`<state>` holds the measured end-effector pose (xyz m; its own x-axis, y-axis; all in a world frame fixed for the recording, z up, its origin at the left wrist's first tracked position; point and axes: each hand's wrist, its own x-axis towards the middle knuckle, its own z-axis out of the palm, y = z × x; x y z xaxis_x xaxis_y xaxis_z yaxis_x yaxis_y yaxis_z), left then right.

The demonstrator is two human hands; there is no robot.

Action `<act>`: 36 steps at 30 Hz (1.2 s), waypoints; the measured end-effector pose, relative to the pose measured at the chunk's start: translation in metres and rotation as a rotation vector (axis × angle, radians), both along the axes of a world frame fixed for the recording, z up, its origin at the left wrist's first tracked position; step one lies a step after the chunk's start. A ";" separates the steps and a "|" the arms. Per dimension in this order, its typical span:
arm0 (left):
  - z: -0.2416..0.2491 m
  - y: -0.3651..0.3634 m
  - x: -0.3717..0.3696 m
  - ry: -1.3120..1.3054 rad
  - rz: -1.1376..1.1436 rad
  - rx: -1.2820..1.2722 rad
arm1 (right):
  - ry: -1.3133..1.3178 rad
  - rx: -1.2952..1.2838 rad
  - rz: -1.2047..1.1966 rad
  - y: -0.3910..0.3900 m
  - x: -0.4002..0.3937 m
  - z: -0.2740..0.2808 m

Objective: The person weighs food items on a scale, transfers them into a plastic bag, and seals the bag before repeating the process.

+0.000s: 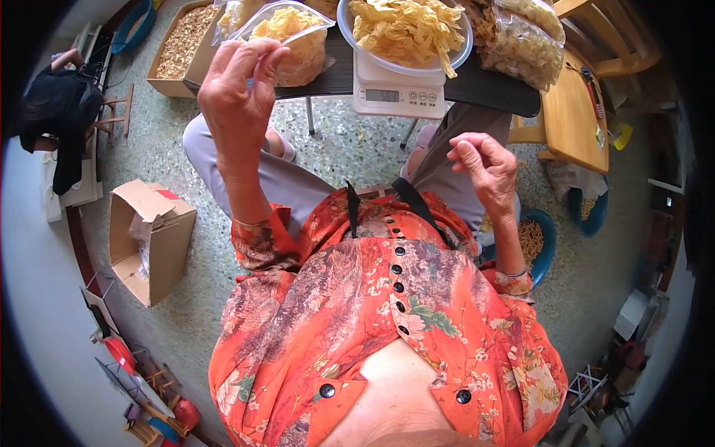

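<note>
left hand [237, 89] pinching rim of clear bag of yellow crisps [287, 37] on dark table [491, 88]; right hand [484, 167] loosely curled, empty, above lap. bowl on white scale [396, 93] beside bag.

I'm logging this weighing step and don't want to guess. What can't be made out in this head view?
- Scale display: digits too small to read.
- Bowl on the scale: far side cut off by the top edge.
- Left hand fingertips on the plastic bag: whether they grip it is unclear.
- Right hand: fingers curled, anything held is hidden.
- Blue basin: mostly hidden behind the right forearm.
</note>
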<state>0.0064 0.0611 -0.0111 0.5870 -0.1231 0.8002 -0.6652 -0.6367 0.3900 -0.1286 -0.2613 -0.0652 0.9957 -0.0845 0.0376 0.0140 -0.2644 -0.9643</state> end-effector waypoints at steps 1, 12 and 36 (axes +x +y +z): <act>0.003 0.003 0.001 -0.003 0.000 0.007 | 0.041 0.019 -0.002 0.002 -0.003 -0.006; 0.038 0.021 0.022 0.488 -0.078 0.200 | 0.006 -0.035 0.030 -0.003 0.010 0.000; 0.041 0.022 0.016 0.709 -0.032 0.114 | -0.386 -0.347 -0.032 -0.026 0.127 0.083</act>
